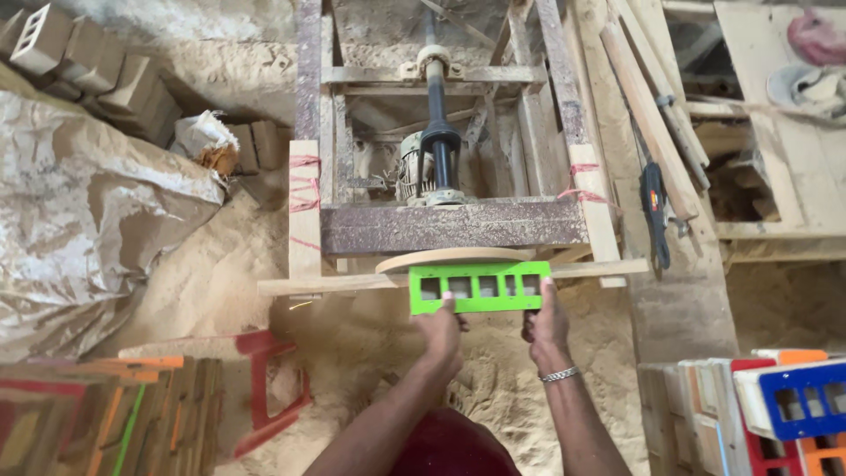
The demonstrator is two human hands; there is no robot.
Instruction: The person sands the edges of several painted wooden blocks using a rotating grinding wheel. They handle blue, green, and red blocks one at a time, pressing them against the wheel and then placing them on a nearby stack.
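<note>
I hold a bright green rectangular board [480, 286] with several square cut-outs flat in both hands. My left hand [441, 333] grips its near edge on the left, my right hand [546, 322], with a metal bracelet on the wrist, grips the right end. The board's far edge rests on a thin wooden rail [352, 283] and lies against a round sanding disc [454, 258] at the front of a rusty metal and wood machine frame [454, 226]. Behind the disc, a black shaft [437, 115] and a motor show inside the frame.
Sawdust covers the floor. Painted cut-out boards in blue, red and orange [793, 401] are stacked at the right, more coloured boards [106, 414] at the lower left. A red frame piece [264, 388] lies on the floor. Crumpled sacking [88, 211], bricks and planks [652, 115] surround the machine.
</note>
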